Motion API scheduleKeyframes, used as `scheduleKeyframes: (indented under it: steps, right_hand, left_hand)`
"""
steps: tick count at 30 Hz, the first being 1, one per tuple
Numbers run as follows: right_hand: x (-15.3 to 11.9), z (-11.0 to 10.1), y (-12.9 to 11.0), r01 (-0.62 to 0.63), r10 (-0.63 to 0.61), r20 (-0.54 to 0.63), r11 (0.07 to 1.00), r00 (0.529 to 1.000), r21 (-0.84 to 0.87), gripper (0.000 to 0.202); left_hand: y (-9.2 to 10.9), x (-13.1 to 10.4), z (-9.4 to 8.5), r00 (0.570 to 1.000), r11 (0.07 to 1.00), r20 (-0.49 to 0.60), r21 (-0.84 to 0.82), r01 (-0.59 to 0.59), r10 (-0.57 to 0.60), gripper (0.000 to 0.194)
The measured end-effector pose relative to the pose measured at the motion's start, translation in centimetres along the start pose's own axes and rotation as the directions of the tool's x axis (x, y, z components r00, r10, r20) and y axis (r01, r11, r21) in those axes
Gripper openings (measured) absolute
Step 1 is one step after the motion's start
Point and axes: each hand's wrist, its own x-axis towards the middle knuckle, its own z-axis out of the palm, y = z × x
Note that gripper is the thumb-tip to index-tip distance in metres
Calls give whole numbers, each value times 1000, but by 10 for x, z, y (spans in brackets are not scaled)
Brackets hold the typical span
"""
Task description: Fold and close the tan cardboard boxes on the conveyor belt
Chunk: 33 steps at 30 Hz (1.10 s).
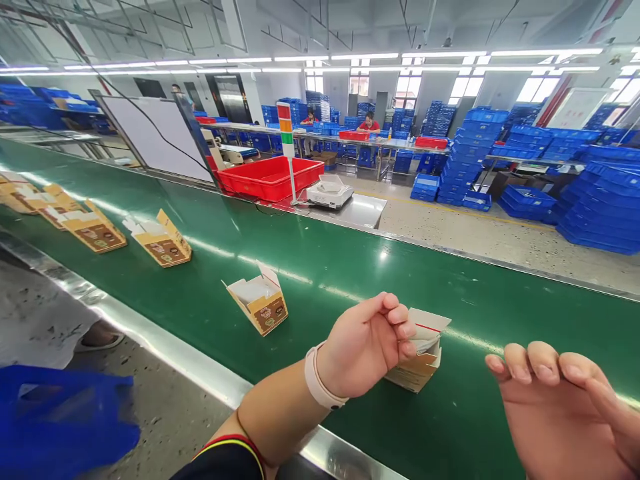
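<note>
My left hand (367, 347), with a pale wristband (320, 380), hovers over the conveyor with its fingers loosely curled and its visible palm bare. Just behind it stands a small open carton (423, 370), partly hidden by the hand; whether they touch I cannot tell. Its white flap is raised, with a red line along it. At the lower right, my right hand (560, 407) is raised, palm showing and fingers bent, holding nothing. Further left, another open carton (267, 310), brown and yellow with a white packet inside, sits on the green belt (320, 280).
Several more open cartons (163, 247) line the belt to the left. Beyond it are a red bin (270, 180), a white scale (330, 193) and a signal light (286, 130). A metal rail (165, 353) edges the near side. Stacked blue crates (473, 160) and seated people (369, 125) are farther back.
</note>
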Motion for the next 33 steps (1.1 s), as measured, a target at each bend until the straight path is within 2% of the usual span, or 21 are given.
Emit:
scheduleKeyframes:
  steps: [3,6,9,11,13,16,18,20,23,24,26,29,33]
  right_hand:
    - [-8,-6,-3,-35,40,-39,991,998,127,16]
    - [-14,-17,0,-30,41,-75,990,996,135,17]
    - [-16,-29,10,-4,13,-101,996,995,90,15]
    - [-17,-37,23,37,-40,-102,999,994,-30,14]
    - [-17,-45,38,71,-81,-40,975,996,-213,13]
    - [-20,-56,63,136,-86,131,881,988,-454,17]
    - [-21,-61,76,220,-104,229,793,968,-569,25]
    - [-23,-63,87,324,-143,316,685,938,-652,37]
    - [-24,-65,98,426,-168,409,576,897,-697,51]
    - [-25,-66,101,443,-171,425,562,889,-699,53]
    - [-25,-68,106,457,-162,449,556,879,-694,58]
    - [-24,-73,107,440,-117,457,553,882,-707,60]
    - [-12,-74,94,351,26,411,476,911,-807,54]
  left_hand:
    - [-5,-3,0,998,998,7,-22,59,-59,22]
    - [-9,-6,-1,996,996,32,-6,85,-85,23]
    - [-11,-7,-11,999,997,44,76,23,-26,23]
    - [-12,-6,-22,996,980,15,179,-91,90,32]
    - [-12,-4,-38,981,935,-19,306,-180,195,45]
    - [-9,0,-62,974,844,-21,504,-184,225,60]
    - [-7,4,-77,976,741,18,648,-177,218,54]
    - [-7,11,-90,957,566,94,790,-238,273,50]
    - [-15,25,-106,873,219,311,885,-410,375,47]
    - [-20,29,-110,849,109,394,884,-455,352,50]
    - [-31,36,-117,825,-56,515,854,-517,234,60]
    - [-48,44,-121,807,-158,588,803,-574,53,67]
    - [-61,51,-120,798,-176,602,788,-589,26,69]
